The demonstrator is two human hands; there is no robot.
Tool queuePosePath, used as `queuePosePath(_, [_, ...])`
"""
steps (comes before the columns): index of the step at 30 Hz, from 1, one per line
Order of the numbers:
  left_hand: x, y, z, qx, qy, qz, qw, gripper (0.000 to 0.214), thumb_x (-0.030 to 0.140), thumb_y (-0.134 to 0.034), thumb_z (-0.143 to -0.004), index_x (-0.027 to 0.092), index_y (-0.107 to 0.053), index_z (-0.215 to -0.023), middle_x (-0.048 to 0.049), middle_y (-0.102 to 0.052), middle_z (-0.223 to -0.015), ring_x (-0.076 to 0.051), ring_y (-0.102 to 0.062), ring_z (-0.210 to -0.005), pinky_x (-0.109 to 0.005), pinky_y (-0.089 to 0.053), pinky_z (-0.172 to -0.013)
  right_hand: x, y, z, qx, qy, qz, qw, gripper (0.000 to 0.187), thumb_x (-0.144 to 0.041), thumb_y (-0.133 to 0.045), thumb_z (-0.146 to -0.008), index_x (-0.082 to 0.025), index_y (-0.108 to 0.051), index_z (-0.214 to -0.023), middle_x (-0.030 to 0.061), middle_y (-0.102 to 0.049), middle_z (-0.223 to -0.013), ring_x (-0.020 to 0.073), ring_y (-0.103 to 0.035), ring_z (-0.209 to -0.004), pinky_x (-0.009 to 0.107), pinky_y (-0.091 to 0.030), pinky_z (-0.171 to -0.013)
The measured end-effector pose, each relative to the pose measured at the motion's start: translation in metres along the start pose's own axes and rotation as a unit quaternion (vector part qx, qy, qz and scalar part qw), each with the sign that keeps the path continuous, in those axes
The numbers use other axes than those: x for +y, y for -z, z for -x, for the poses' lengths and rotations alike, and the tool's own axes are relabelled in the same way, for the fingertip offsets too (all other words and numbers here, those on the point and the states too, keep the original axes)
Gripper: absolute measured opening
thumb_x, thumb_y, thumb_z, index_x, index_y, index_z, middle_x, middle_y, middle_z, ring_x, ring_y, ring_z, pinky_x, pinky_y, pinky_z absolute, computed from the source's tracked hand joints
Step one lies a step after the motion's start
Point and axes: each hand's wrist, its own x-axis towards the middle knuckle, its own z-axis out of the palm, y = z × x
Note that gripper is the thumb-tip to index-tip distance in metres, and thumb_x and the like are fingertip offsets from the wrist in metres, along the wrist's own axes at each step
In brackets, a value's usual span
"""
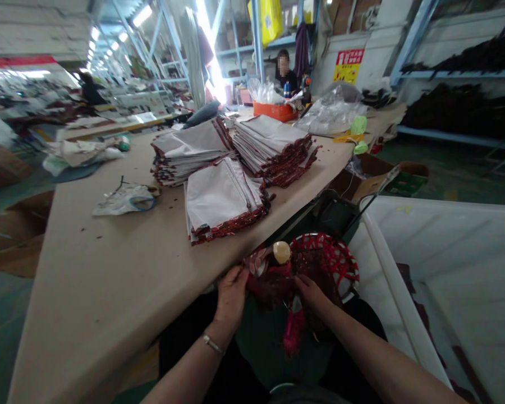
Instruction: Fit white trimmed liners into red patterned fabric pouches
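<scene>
My left hand (pixel 232 292) and my right hand (pixel 312 293) are low in the view, just off the table's near edge, both closed on a dark red lacy fabric piece (pixel 273 280) bunched between them. A pink tag or tassel (pixel 293 331) hangs below it. A pale round knob (pixel 281 252) sits just above the fabric. Behind the hands is a red plastic basket (pixel 340 261). Three stacks of folded white pieces with dark red trim (pixel 223 196) lie on the beige table (pixel 109 269) ahead.
A crumpled plastic bag (pixel 124 200) lies left on the table. A large white bin (pixel 446 264) stands at right. Cardboard boxes (pixel 374 177) sit past the table edge. A person (pixel 284 70) sits at the far end by an orange tray (pixel 275 110). Blue shelving lines the back.
</scene>
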Motion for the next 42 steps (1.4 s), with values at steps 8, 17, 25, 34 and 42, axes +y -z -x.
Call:
queuePosePath(8, [0.039, 0.002, 0.008, -0.093, -0.011, 0.027, 0.995, 0.032, 0.048, -0.072, -0.069, 0.018, -0.066, -0.079, -0.0005, -0.063, -0.066, -0.016, -0.062, -0.070, -0.024, -0.048, -0.063, -0.083, -0.013, 0.009, -0.213, 0.103, -0.084, 0.968, 0.055, -0.036, -0.076, -0.071, -0.021, -0.059, -0.120, 0.0065, -0.067, -0.116, 0.0221, -0.062, -0.105, 0.038, -0.044, -0.094])
queuePosePath(17, [0.108, -0.016, 0.018, -0.157, -0.563, -0.324, 0.744, 0.074, 0.048, -0.080, -0.062, 0.026, -0.052, -0.127, -0.0126, -0.031, -0.149, -0.037, -0.028, -0.137, -0.053, -0.025, -0.112, -0.117, -0.018, 0.007, -0.227, 0.094, -0.052, 0.968, 0.045, -0.023, -0.077, -0.063, -0.018, -0.068, -0.108, 0.0054, -0.072, -0.104, 0.0245, -0.064, -0.098, 0.042, -0.044, -0.096])
queuePosePath(25, [0.107, -0.005, 0.032, -0.137, -0.494, -0.559, 0.652, 0.011, 0.021, -0.060, -0.082, 0.020, -0.068, -0.089, -0.0118, -0.058, -0.126, -0.036, -0.041, -0.128, -0.057, -0.033, -0.106, -0.101, -0.019, 0.005, -0.205, 0.076, -0.137, 0.966, 0.041, -0.030, -0.079, -0.065, -0.016, -0.069, -0.103, 0.0053, -0.073, -0.100, 0.0200, -0.066, -0.091, 0.035, -0.045, -0.093])
queuePosePath(34, [0.128, 0.041, 0.032, -0.202, -0.172, 0.062, 0.962, 0.026, 0.049, -0.062, -0.081, 0.025, -0.065, -0.092, -0.0035, -0.064, -0.111, -0.022, -0.061, -0.097, -0.034, -0.053, -0.078, -0.099, -0.021, 0.004, -0.251, 0.086, -0.105, 0.958, 0.035, -0.027, -0.079, -0.065, -0.021, -0.066, -0.098, -0.0006, -0.070, -0.088, 0.0153, -0.064, -0.077, 0.028, -0.049, -0.074])
queuePosePath(42, [0.041, 0.012, 0.013, -0.132, -0.074, 0.010, 0.988, 0.051, 0.030, -0.084, -0.058, 0.019, -0.068, -0.105, -0.0074, -0.071, -0.107, -0.024, -0.064, -0.096, -0.034, -0.051, -0.088, -0.100, -0.024, 0.008, -0.247, 0.089, -0.097, 0.960, 0.038, -0.030, -0.080, -0.064, -0.021, -0.067, -0.099, 0.0006, -0.072, -0.091, 0.0171, -0.066, -0.081, 0.031, -0.049, -0.080])
